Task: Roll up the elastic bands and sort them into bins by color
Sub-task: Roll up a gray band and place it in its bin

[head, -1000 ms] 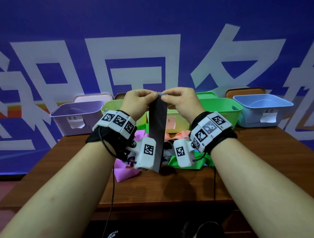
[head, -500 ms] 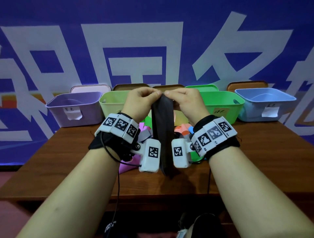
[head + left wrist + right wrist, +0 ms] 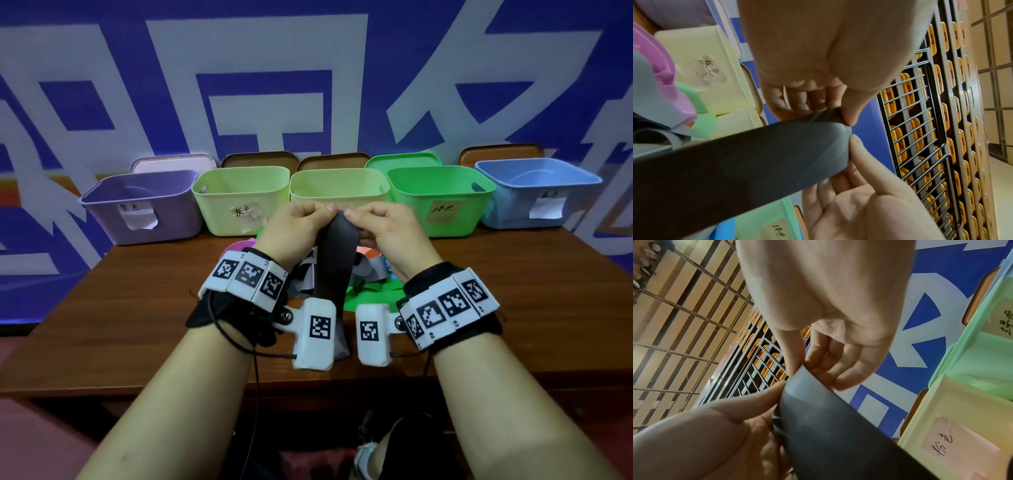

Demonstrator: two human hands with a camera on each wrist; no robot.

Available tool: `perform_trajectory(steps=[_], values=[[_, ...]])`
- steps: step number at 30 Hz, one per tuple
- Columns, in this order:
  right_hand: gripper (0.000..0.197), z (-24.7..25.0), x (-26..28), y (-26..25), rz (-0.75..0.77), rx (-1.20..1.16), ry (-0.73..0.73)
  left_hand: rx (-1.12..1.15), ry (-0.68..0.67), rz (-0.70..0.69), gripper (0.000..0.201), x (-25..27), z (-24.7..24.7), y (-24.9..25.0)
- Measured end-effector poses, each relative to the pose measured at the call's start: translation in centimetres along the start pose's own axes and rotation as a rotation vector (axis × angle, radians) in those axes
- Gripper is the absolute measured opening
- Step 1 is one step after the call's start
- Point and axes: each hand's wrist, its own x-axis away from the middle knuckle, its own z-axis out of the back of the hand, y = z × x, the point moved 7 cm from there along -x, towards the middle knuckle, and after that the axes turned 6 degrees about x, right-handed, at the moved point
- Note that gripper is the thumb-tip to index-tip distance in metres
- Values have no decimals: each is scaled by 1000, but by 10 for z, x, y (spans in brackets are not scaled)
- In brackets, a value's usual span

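The left hand [image 3: 297, 226] and the right hand [image 3: 383, 228] meet knuckle to knuckle above the table [image 3: 137, 308], each with thumb and curled fingers pinching the top edge of a dark grey elastic band [image 3: 334, 263]. The wrist views show that edge already bent over the fingertips, so the first turn of the roll looks to be just forming. From the pinch, the band hangs straight down between the two wrists, its lower end hidden behind the wrist cameras. Behind it on the table lies a loose heap of other bands [image 3: 363, 277] in grey, pink, green and orange, not yet rolled. Along the back edge stand five bins: a purple bin [image 3: 147, 205], a pale green bin labelled grey [image 3: 239, 195], a yellowish bin [image 3: 339, 188], a bright green bin [image 3: 442, 198] and a blue bin [image 3: 537, 195]. The step in hand appears to be starting the roll. Next, the thumbs probably need to tuck the bent edge under and both hands wind evenly downward, keeping the sides aligned so the coil does not skew, before it goes to the bin labelled grey, just beyond the left hand.
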Motion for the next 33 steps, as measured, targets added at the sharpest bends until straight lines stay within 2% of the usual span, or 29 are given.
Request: perform_trajectory(steps=[12,15,20,29,33], values=[[25,-1,3,-1,21,37,6,187,-25,65,29,3,-7,-10],[24,0,4,0,24,47,33,188,-14,67,29,5,-7,-10],[13,5,4,-3,21,0,70,122,92,33,17,1,2,-8],[17,5,4,-23,55,-50,39,132,64,44,17,2,0,8],[14,2,6,-28,78,-52,28,123,77,-8,19,2,1,15]])
